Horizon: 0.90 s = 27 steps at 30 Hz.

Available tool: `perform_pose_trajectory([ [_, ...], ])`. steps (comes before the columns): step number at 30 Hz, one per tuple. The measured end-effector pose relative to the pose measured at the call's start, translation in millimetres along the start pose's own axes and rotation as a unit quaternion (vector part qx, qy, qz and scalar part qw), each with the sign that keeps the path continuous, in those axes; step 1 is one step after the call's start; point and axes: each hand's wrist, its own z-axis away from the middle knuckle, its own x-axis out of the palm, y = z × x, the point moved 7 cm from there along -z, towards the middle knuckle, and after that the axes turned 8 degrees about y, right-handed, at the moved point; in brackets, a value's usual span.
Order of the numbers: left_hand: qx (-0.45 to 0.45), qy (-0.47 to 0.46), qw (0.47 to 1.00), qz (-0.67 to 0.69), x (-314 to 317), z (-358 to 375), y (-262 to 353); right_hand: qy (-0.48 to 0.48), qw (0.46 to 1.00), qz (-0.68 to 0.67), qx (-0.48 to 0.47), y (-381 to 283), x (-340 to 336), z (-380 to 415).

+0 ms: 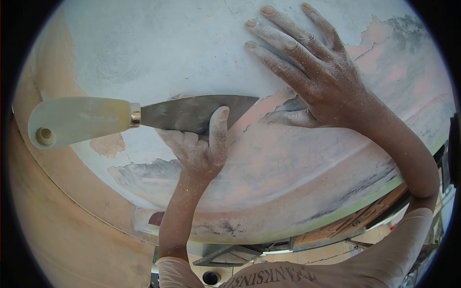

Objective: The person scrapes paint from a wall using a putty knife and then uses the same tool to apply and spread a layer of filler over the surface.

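Note:
My left hand (199, 149) grips a putty knife by its metal blade (192, 113), the thumb pressed on the near face and the other fingers mostly hidden behind it. The knife's pale, translucent handle (81, 120), with a hole at its end, points left. My right hand (317, 72) is spread, palm down, on a curved panel (158, 43) coated in whitish filler. Its thumb is to the right of the blade, apart from it. Pale dust covers both hands.
Pink and dark grey patches (408, 43) with ragged edges show through the filler. A tan-brown surface (62, 192) with a long seam curves along the left. Below the panel's greenish lower edge are my shirt (297, 276), a round dark opening (211, 277) and a brown lettered board (353, 218).

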Motion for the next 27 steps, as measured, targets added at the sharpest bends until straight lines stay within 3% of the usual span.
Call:
perform_pose_trajectory([
  [1,-0.085,0.02,0.987,0.136,6,0,-5,0.0,1.0,0.002,0.0,0,0,0],
  [3,-0.088,0.021,0.986,0.143,8,0,-5,0.0,1.0,0.004,-0.002,0,-3,-1],
  [4,-0.005,-0.002,1.0,0.014,4,-2,-1,0.001,1.0,0.003,-0.002,-1,-5,-2],
  [6,0.069,-0.017,0.992,-0.106,3,-1,8,0.01,1.0,0.001,-0.004,-2,-4,-1],
  [9,0.039,-0.011,0.997,-0.072,6,-4,18,0.018,1.0,0.01,-0.014,0,0,1],
  [13,-0.019,-0.104,0.994,-0.019,14,-10,16,0.002,1.0,-0.02,0.009,1,-2,1],
  [18,0.05,-0.028,0.991,-0.118,6,-4,7,0.034,0.995,0.077,-0.052,3,9,7],
  [20,0.053,-0.024,0.992,-0.111,5,-2,6,-0.012,1.0,-0.004,0.003,-1,-3,0],
  [24,0.055,-0.009,0.996,-0.066,5,-4,15,-0.014,0.999,-0.033,0.01,2,-1,1],
  [27,-0.042,-0.006,0.998,0.056,10,-3,7,-0.022,0.999,-0.025,0.014,1,0,1],
])
